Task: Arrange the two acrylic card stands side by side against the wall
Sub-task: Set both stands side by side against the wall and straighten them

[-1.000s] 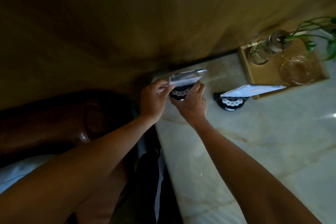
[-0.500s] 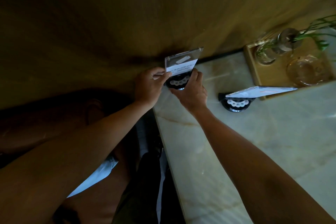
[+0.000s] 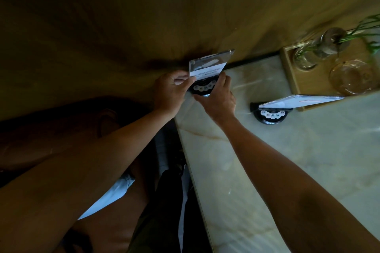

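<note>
A clear acrylic card stand (image 3: 208, 65) with a white card and a black round base stands at the marble table's far left corner, close to the brown wall (image 3: 185, 6). My left hand (image 3: 170, 90) pinches its left edge. My right hand (image 3: 218, 98) grips its base from the right. A second acrylic card stand (image 3: 287, 102) on a black round base sits apart to the right, further from the wall, its panel seen nearly edge-on.
A wooden tray (image 3: 292, 80) against the wall at the far right holds a glass vase (image 3: 316, 49) with green stems and a glass dish (image 3: 351, 76). The marble table (image 3: 267, 170) has its left edge beside a brown leather seat (image 3: 51, 129).
Both hands have carried the left card stand toward the wall and tipped its panel more upright. The right stand has not moved.
</note>
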